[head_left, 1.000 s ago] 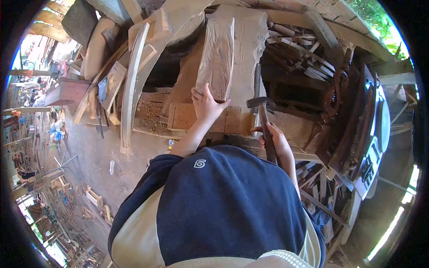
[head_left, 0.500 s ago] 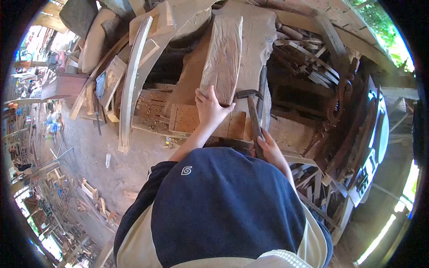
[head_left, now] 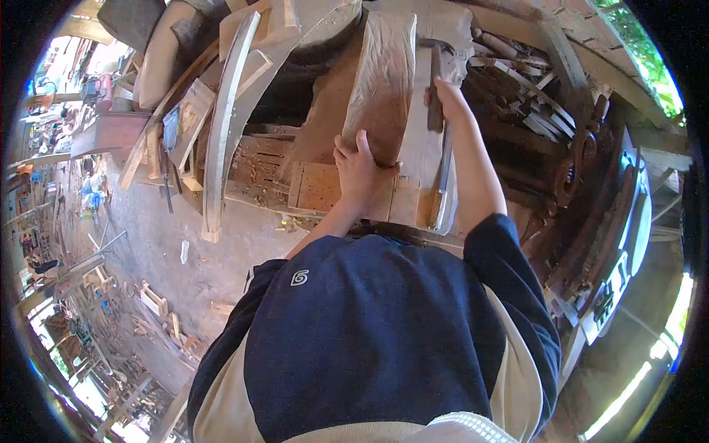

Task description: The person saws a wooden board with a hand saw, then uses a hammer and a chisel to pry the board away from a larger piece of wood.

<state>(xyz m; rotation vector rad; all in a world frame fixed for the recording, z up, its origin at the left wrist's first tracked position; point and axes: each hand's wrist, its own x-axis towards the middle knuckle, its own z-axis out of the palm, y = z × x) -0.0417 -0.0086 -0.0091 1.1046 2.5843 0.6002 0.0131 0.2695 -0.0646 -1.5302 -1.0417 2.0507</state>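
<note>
A long wooden board (head_left: 382, 81) with a wavy, carved-looking face lies lengthwise away from me on the workbench. My left hand (head_left: 358, 171) grips its near end, with the fingers at the left side and the thumb toward the right edge. Farther out on the right, my right hand (head_left: 450, 102) is closed around the dark handle of a hammer (head_left: 436, 85), whose head points away from me over the pale slab (head_left: 419, 140) beside the board. A narrow dark bar (head_left: 445, 166) runs along that slab's right edge, partly hidden by my right forearm.
A block with small holes (head_left: 319, 188) sits at the bench's near edge. Curved wooden pieces (head_left: 227, 125) lean at the left. Scrap wood (head_left: 524, 96) is piled on the right, near dark carved timber (head_left: 569, 170). Concrete floor (head_left: 221, 273) shows at lower left.
My right hand has carried the hammer from the near edge to the far right part of the slab. My left hand stays at the board's near end. The view has shifted slightly.
</note>
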